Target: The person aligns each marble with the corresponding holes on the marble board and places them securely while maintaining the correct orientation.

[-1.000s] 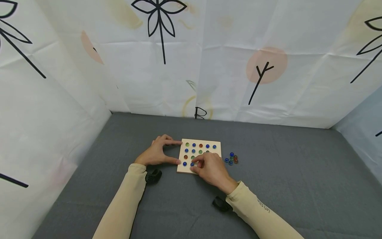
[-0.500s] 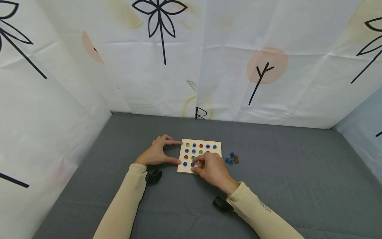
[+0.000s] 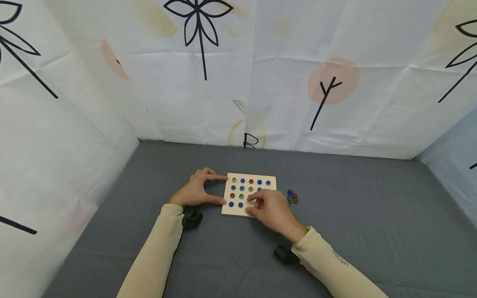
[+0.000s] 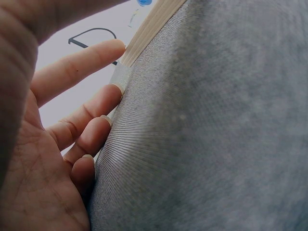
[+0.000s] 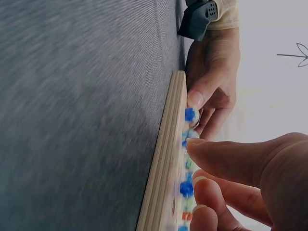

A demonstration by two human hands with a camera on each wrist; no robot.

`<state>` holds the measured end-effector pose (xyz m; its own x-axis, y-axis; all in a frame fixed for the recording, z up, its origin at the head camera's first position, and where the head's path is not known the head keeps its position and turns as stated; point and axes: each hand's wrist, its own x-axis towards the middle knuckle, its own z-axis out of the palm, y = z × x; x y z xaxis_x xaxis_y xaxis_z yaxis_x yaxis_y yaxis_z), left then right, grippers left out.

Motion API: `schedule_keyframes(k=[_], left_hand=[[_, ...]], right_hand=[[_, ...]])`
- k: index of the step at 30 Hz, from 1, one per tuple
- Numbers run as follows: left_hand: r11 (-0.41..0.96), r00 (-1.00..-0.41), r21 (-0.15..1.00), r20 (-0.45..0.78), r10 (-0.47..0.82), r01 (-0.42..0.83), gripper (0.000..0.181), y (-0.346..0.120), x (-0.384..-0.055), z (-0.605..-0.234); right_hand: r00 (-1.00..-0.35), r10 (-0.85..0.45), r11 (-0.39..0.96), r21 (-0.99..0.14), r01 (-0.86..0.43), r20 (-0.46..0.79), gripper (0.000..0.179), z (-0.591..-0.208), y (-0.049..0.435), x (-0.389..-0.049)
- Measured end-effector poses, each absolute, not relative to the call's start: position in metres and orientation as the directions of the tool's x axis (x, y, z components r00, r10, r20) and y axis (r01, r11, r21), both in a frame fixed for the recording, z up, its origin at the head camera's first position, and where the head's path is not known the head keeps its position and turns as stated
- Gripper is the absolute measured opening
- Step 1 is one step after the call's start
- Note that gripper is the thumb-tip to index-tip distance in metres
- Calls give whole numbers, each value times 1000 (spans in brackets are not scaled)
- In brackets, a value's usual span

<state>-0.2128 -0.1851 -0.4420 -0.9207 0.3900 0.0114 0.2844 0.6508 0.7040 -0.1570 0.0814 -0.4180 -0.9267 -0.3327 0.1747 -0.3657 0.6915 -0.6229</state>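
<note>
On the gray table [image 3: 354, 207], near the middle: a flat board [image 3: 236, 212] of pale wood, with little round marbles [image 3: 251, 189] in rows on top. In the far row, from left to right: green, blue, red-brown, blue, blue. In the next row: blue, blue, green, and one more at the edge of the right hand [image 3: 273, 209]. Then red-brown and green in the third row, and two blue ones in the near row (cannot tell about any more under the hand).

At the left side of the board: the left hand [image 3: 195, 190], with thumb and pointing finger stretched wide apart, both touching the wood. In the left wrist view, other fingers a bit bent, close to the table.

Low over the near part of the board: the right hand, with fingers loosely bent, and thumb and pointing finger apart, just a gap between. In the right wrist view, fingertips very near the marbles, some blurry.

Just past the right side of the board: a small bunch of loose marbles [image 3: 295, 195], blue, green and red-brown, partly behind the right hand. At each wrist, a black box [image 3: 192, 220] and a soft yellow sleeve [image 3: 152, 252]. At the back, white cloth [image 3: 275, 91] with black plant lines.
</note>
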Motion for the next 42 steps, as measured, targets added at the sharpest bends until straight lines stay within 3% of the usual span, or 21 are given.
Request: schedule_keyframes(k=[22, 42], left_hand=[[643, -916, 707, 17, 401, 294, 71, -185, -215, -440], [646, -915, 701, 22, 403, 301, 71, -185, -213, -442]], right_hand=[[-952, -244, 711, -633, -307, 186, 19, -407, 141, -154], [-959, -215, 759, -585, -284, 187, 21, -413, 167, -148]])
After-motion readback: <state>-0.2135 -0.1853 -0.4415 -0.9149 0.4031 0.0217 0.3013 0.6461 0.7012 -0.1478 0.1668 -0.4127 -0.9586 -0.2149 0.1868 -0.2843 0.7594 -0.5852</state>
